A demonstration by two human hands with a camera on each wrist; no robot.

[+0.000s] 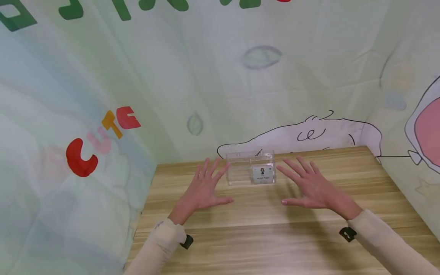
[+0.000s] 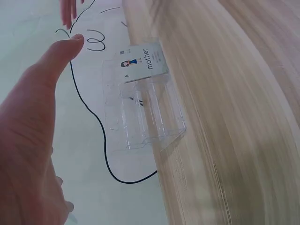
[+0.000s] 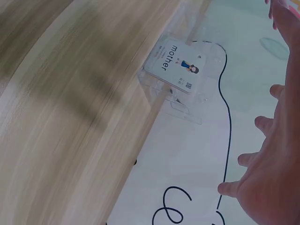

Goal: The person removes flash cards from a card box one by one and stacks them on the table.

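Observation:
A clear plastic tiered card holder (image 1: 239, 174) stands near the table's back edge. In its right half sits a white card (image 1: 262, 175) printed with a small figure and the word "mother"; the left half shows no card. My left hand (image 1: 205, 188) hovers to the left of the holder, fingers spread. On the other side my right hand (image 1: 312, 186) is spread likewise, apart from the card. Both wrist views show the holder (image 2: 154, 112) and the card (image 3: 176, 63) beyond the hands, with nothing held in either one.
The wood-grain table (image 1: 254, 236) meets a pale printed cloth (image 1: 213, 76) at the back and sides. The cloth carries coloured "CUTE" letters (image 1: 81, 158) and a pink balloon drawing (image 1: 429, 130). A dark strap piece (image 1: 348, 233) sits at each sleeve cuff.

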